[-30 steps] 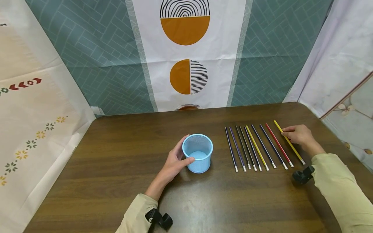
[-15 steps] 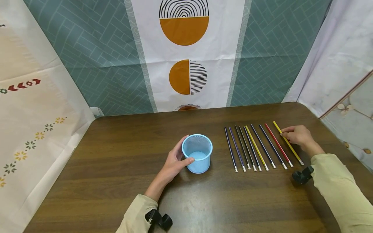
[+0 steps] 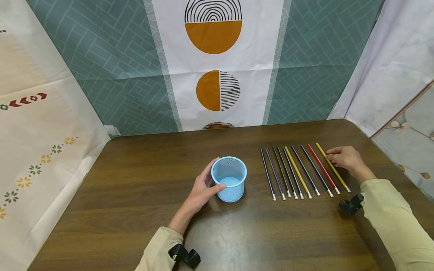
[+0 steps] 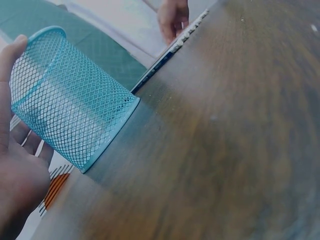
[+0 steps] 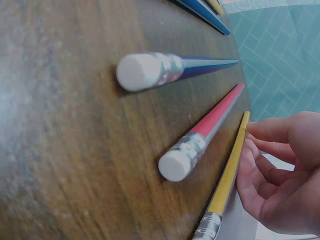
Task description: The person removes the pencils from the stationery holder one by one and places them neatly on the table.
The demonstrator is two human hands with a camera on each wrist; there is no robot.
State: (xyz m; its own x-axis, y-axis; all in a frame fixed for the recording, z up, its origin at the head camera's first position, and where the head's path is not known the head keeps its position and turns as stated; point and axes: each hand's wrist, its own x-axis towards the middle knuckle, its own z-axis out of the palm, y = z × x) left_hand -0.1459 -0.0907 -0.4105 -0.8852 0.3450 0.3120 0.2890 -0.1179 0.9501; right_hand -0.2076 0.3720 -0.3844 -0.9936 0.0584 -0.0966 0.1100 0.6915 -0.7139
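My left hand (image 3: 202, 188) grips a light blue mesh pencil cup (image 3: 234, 192), thumb on the near side and fingers behind it. The cup stands upright on the table and its inside is bare; the mesh shows close up in the left wrist view. My right hand (image 3: 346, 158) holds its bent thumb and fingertips at a yellow pencil (image 3: 339, 177), the rightmost of a row. In the right wrist view this pencil (image 5: 227, 180) lies along the fingertips, beside a red pencil (image 5: 212, 122) and a dark blue pencil (image 5: 205, 67). White erasers point toward me.
Several more pencils lie side by side in the row, among them another yellow pencil (image 3: 298, 171) and a purple pencil (image 3: 275, 173). The brown wooden table (image 3: 135, 199) reaches back to a patterned cloth wall (image 3: 135, 75).
The right hand and the rightmost yellow pencil have shifted slightly left and toward me, so the pencil lies closer to the red one. The left hand and the cup keep their place.
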